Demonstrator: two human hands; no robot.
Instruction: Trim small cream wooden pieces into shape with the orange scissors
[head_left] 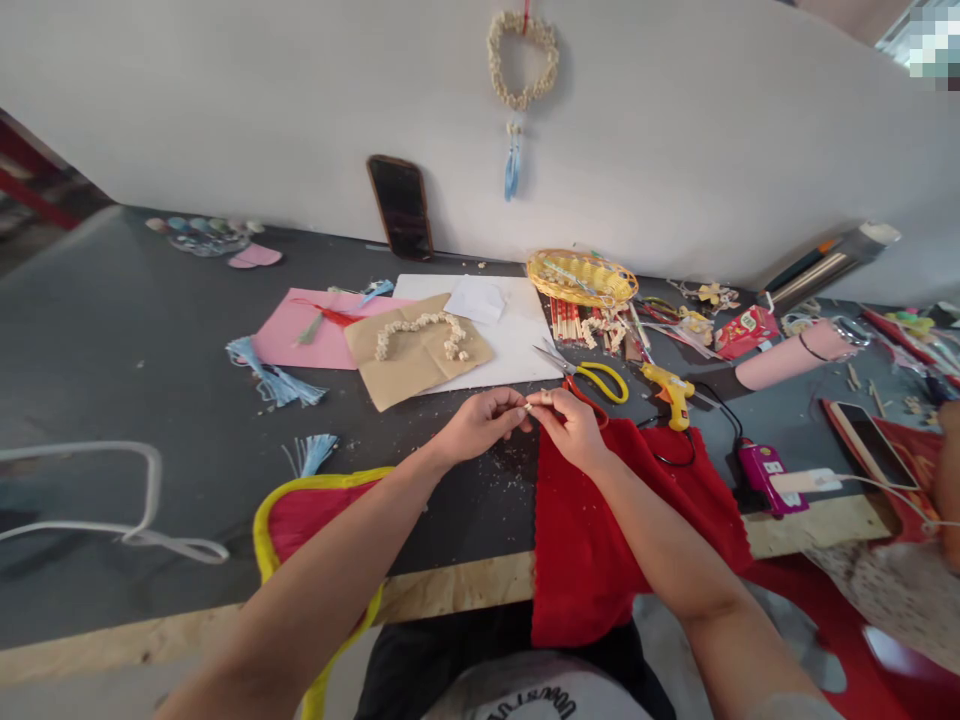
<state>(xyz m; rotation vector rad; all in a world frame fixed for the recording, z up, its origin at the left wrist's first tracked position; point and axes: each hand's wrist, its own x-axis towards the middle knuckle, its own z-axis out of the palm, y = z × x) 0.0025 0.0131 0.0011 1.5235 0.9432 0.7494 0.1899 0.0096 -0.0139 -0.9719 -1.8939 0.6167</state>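
Close together above the table's near half, my left hand (484, 424) and my right hand (571, 428) pinch one small pale piece (528, 407) between their fingertips. The fingers cover most of it, so its exact kind is unclear. Just beyond, a string of cream-coloured small pieces (420, 322) lies curved on a brown paper sheet (397, 377). Scissors with yellow and red handles (604, 380) rest right behind my right hand. A red cloth (581, 540) hangs over the table edge beneath my right forearm.
A yellow glue gun (670, 392) with a black cord lies right, near a purple power adapter (766, 478). Behind stand a wicker basket (581, 278) and a leaning phone (401, 207). A pink bottle (799, 355), blue tassels (274, 375) and a white cable (150, 490) lie around.
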